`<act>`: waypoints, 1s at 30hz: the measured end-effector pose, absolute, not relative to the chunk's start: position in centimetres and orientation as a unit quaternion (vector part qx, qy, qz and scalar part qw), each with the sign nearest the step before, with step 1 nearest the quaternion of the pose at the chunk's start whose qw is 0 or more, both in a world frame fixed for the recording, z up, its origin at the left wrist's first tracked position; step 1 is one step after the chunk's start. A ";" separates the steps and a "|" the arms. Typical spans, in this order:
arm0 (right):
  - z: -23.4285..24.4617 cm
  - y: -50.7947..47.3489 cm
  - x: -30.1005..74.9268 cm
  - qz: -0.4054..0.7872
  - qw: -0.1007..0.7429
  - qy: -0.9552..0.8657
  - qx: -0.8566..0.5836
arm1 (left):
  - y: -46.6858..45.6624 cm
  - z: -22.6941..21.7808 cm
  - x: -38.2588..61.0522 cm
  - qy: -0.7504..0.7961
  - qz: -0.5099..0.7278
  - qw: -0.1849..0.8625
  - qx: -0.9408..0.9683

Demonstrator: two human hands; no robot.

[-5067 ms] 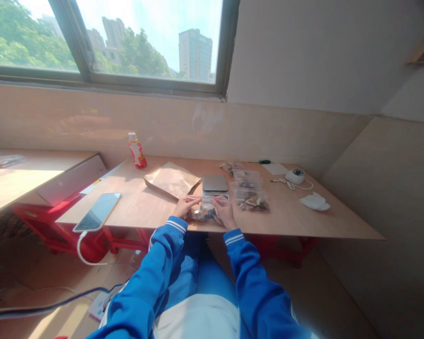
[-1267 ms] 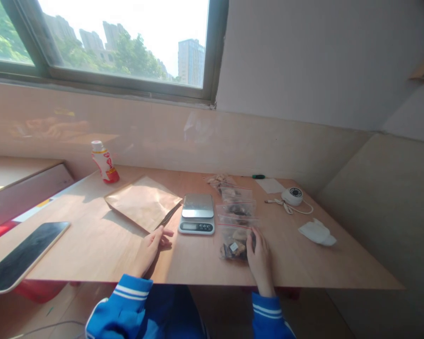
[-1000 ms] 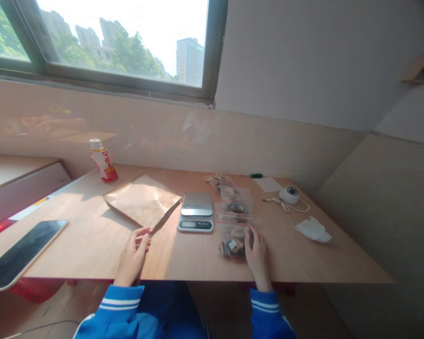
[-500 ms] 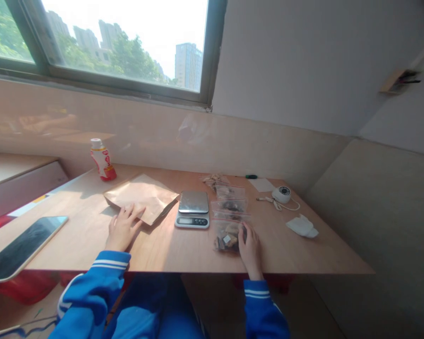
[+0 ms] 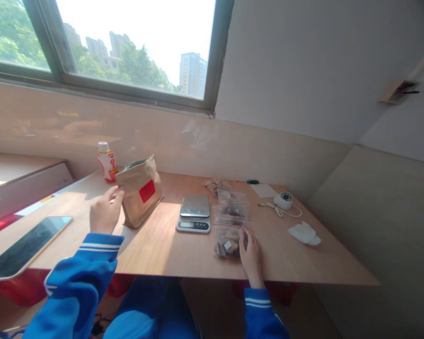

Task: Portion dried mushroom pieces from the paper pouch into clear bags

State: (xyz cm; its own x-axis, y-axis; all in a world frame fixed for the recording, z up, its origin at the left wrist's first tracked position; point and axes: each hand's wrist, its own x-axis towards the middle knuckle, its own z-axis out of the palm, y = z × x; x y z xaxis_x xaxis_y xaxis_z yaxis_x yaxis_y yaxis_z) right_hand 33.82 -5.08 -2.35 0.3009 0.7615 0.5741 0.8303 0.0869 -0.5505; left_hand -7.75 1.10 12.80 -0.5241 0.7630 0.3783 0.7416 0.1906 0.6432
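**Left hand (image 5: 105,213) open by a paper bag (image 5: 140,190), right hand (image 5: 250,258) on a zip bag (image 5: 228,246)**

The paper bag stands upright on the worktop (image 5: 169,249), leaning slightly, with its mouth open at the top and a red label (image 5: 147,191) on the side facing the camera. The left hand hovers just beside its upper left edge, fingers (image 5: 113,197) spread and released, with no grip on anything. It may be touching the bag, but the view doesn't settle that.

The right hand lies on the worktop near the front edge, its fingers (image 5: 245,240) curled against the right side of the zip bag. They touch the bag, but I cannot tell whether they are clenched on it. That bag holds dried brown and pale pieces and has a small white label (image 5: 227,245).

Just behind it sit two more zip bags (image 5: 231,204) of dried pieces, with a loose pile of pale scraps (image 5: 215,184) beyond them. A digital scale (image 5: 194,213) stands between the paper bag and the zip bags. Farther right are a white sheet (image 5: 262,190), a green pen (image 5: 252,181), a round white device (image 5: 283,200) with a cord, and a crumpled white cloth (image 5: 304,233). A bottle (image 5: 107,162) stands behind the paper bag, and a phone (image 5: 26,247) lies at the left.
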 end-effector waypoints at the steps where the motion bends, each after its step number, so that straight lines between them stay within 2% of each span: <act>1: -2.4 -5.1 33.8 -0.040 0.443 -0.590 -0.673 | 0.9 12.9 -8.0 0.769 0.410 0.023 0.489; 6: -2.7 -5.0 34.0 -0.038 0.457 -0.592 -0.663 | 0.3 12.1 -7.6 0.742 0.428 0.070 0.512; 10: -2.5 -5.0 34.0 -0.035 0.464 -0.602 -0.649 | 0.8 11.0 -6.9 0.711 0.489 0.046 0.502; 17: -2.6 -5.3 34.0 -0.061 0.405 -0.653 -0.637 | -0.1 8.7 -7.8 0.683 0.591 0.019 0.429; 20: -2.8 -5.3 34.1 -0.078 0.394 -0.669 -0.625 | -1.5 7.6 -7.7 0.697 0.584 0.031 0.416; 26: -1.2 -6.0 32.0 -0.143 0.394 -0.640 -0.644 | -3.4 6.0 -5.2 0.681 0.566 0.157 0.438; 30: 1.3 -7.0 28.3 -0.128 0.396 -0.652 -0.634 | -3.4 6.4 -3.1 0.646 0.541 0.221 0.491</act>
State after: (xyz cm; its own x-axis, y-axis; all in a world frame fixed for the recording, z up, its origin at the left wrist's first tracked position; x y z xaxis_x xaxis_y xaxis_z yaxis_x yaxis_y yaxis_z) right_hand 28.35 -6.98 1.34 0.1174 0.7255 0.6781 0.9276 0.1639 -0.3358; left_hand -3.08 -3.43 6.44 -0.4198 0.8736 0.2463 0.3952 -0.0684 0.9161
